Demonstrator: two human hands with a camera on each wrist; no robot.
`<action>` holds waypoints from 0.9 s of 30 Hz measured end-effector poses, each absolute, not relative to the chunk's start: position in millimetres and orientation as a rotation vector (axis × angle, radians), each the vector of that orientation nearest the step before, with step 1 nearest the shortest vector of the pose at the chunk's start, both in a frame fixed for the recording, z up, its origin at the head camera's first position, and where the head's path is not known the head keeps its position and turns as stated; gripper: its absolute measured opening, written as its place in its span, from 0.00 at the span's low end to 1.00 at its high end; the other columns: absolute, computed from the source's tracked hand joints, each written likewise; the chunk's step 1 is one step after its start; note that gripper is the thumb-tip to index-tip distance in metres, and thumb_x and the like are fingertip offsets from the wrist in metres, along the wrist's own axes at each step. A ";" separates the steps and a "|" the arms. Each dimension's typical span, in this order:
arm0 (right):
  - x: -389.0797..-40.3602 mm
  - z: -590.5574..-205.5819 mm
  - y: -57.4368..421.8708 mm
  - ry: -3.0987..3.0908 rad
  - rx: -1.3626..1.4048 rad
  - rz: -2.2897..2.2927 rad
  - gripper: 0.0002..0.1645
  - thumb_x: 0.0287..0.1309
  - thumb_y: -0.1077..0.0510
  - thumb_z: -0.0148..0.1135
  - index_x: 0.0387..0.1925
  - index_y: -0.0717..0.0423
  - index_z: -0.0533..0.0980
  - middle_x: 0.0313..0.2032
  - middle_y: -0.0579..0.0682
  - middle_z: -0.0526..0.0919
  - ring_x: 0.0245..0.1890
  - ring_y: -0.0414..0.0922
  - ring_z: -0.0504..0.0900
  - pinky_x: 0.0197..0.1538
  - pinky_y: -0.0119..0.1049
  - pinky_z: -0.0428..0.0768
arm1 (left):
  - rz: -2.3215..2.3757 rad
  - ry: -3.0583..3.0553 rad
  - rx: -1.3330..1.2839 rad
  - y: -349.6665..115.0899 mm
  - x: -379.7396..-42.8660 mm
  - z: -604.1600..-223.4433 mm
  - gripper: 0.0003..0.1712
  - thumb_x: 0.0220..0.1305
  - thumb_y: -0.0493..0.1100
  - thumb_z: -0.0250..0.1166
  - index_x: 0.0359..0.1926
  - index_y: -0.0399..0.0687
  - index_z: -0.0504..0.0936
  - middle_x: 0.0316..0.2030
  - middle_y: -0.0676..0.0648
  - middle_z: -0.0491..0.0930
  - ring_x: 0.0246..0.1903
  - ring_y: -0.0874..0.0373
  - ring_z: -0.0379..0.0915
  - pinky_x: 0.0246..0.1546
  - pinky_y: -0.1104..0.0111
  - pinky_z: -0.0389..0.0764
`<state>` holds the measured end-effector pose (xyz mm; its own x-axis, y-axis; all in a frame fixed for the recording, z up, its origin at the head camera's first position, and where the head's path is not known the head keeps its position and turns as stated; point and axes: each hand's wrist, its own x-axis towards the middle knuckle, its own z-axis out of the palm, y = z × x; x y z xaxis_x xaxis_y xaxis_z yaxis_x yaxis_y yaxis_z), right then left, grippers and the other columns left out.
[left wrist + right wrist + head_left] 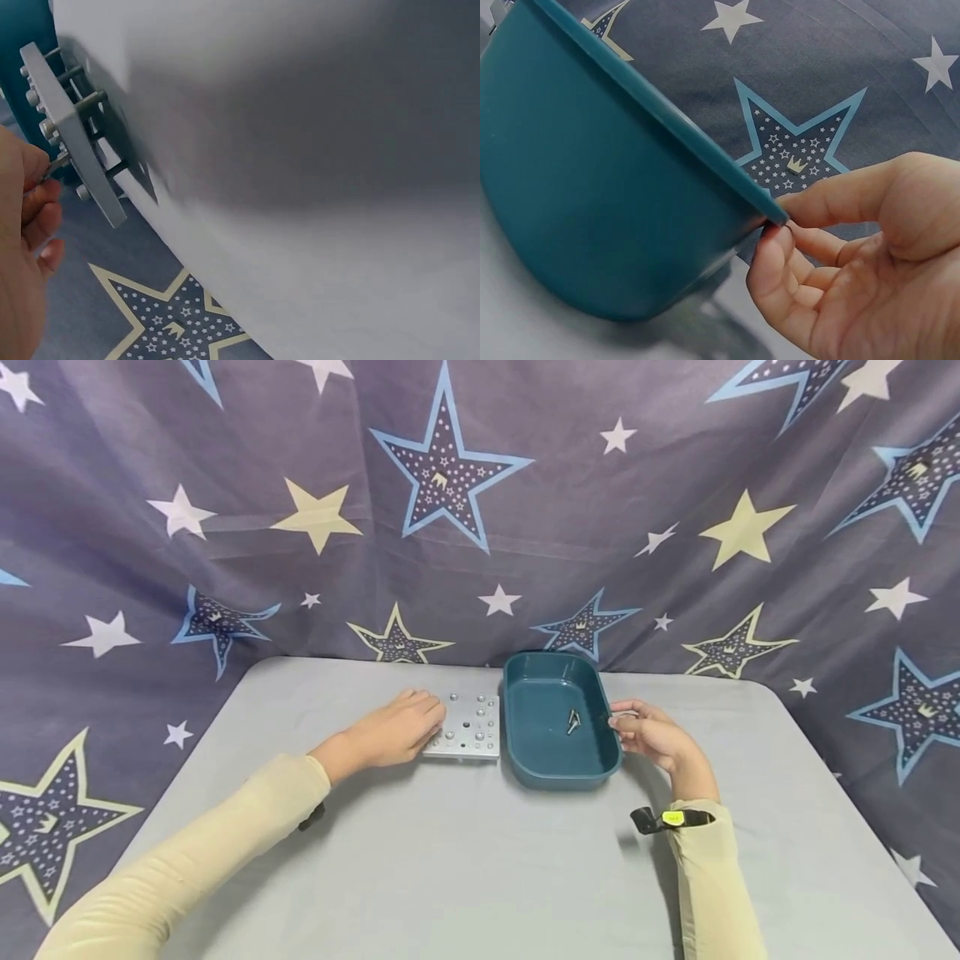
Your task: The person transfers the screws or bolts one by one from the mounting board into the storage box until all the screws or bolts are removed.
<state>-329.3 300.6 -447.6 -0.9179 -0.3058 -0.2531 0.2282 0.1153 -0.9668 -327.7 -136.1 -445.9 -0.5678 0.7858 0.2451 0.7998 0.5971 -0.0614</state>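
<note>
Left hand (393, 727) at the left edge of a silver metal plate (467, 706); in the left wrist view, thumb and fingertips pinch a small screw (58, 161) at the plate's upper face. How far the screw sits in its hole: can't tell. Plate lies between the two hands, nearer the left, roughly level; screw heads and dark holes across the top, several shanks poking out underneath. Whether the shanks bear on the table (450, 868): not clear.

Right hand (660, 739) grasps the teal plastic bin (543, 727) by its rim, on the side next to that hand, thumb and finger pinched over the lip, other fingers curled below. Bin is upright, also between the hands, just right of the plate; contact between plate and bin can't be confirmed. A few loose screws (573, 722) lie together on the bin floor, toward the right hand; exact count hard to read.

Cream sleeves (217, 843) on both arms; black strap (699, 817) with yellow-green tag behind the right hand. Star-print curtain (435, 585) beyond both hands.
</note>
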 end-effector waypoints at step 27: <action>-329.4 -450.5 302.4 1.978 -0.063 -1.887 0.17 0.70 0.68 0.48 0.58 0.59 0.62 0.29 0.38 0.78 0.29 0.32 0.76 0.38 0.30 0.79 | -0.138 -2.548 -1.226 -131.5 -330.4 -448.2 0.06 0.64 0.35 0.60 0.38 0.49 0.72 0.35 0.50 0.76 0.41 0.53 0.71 0.52 0.58 0.70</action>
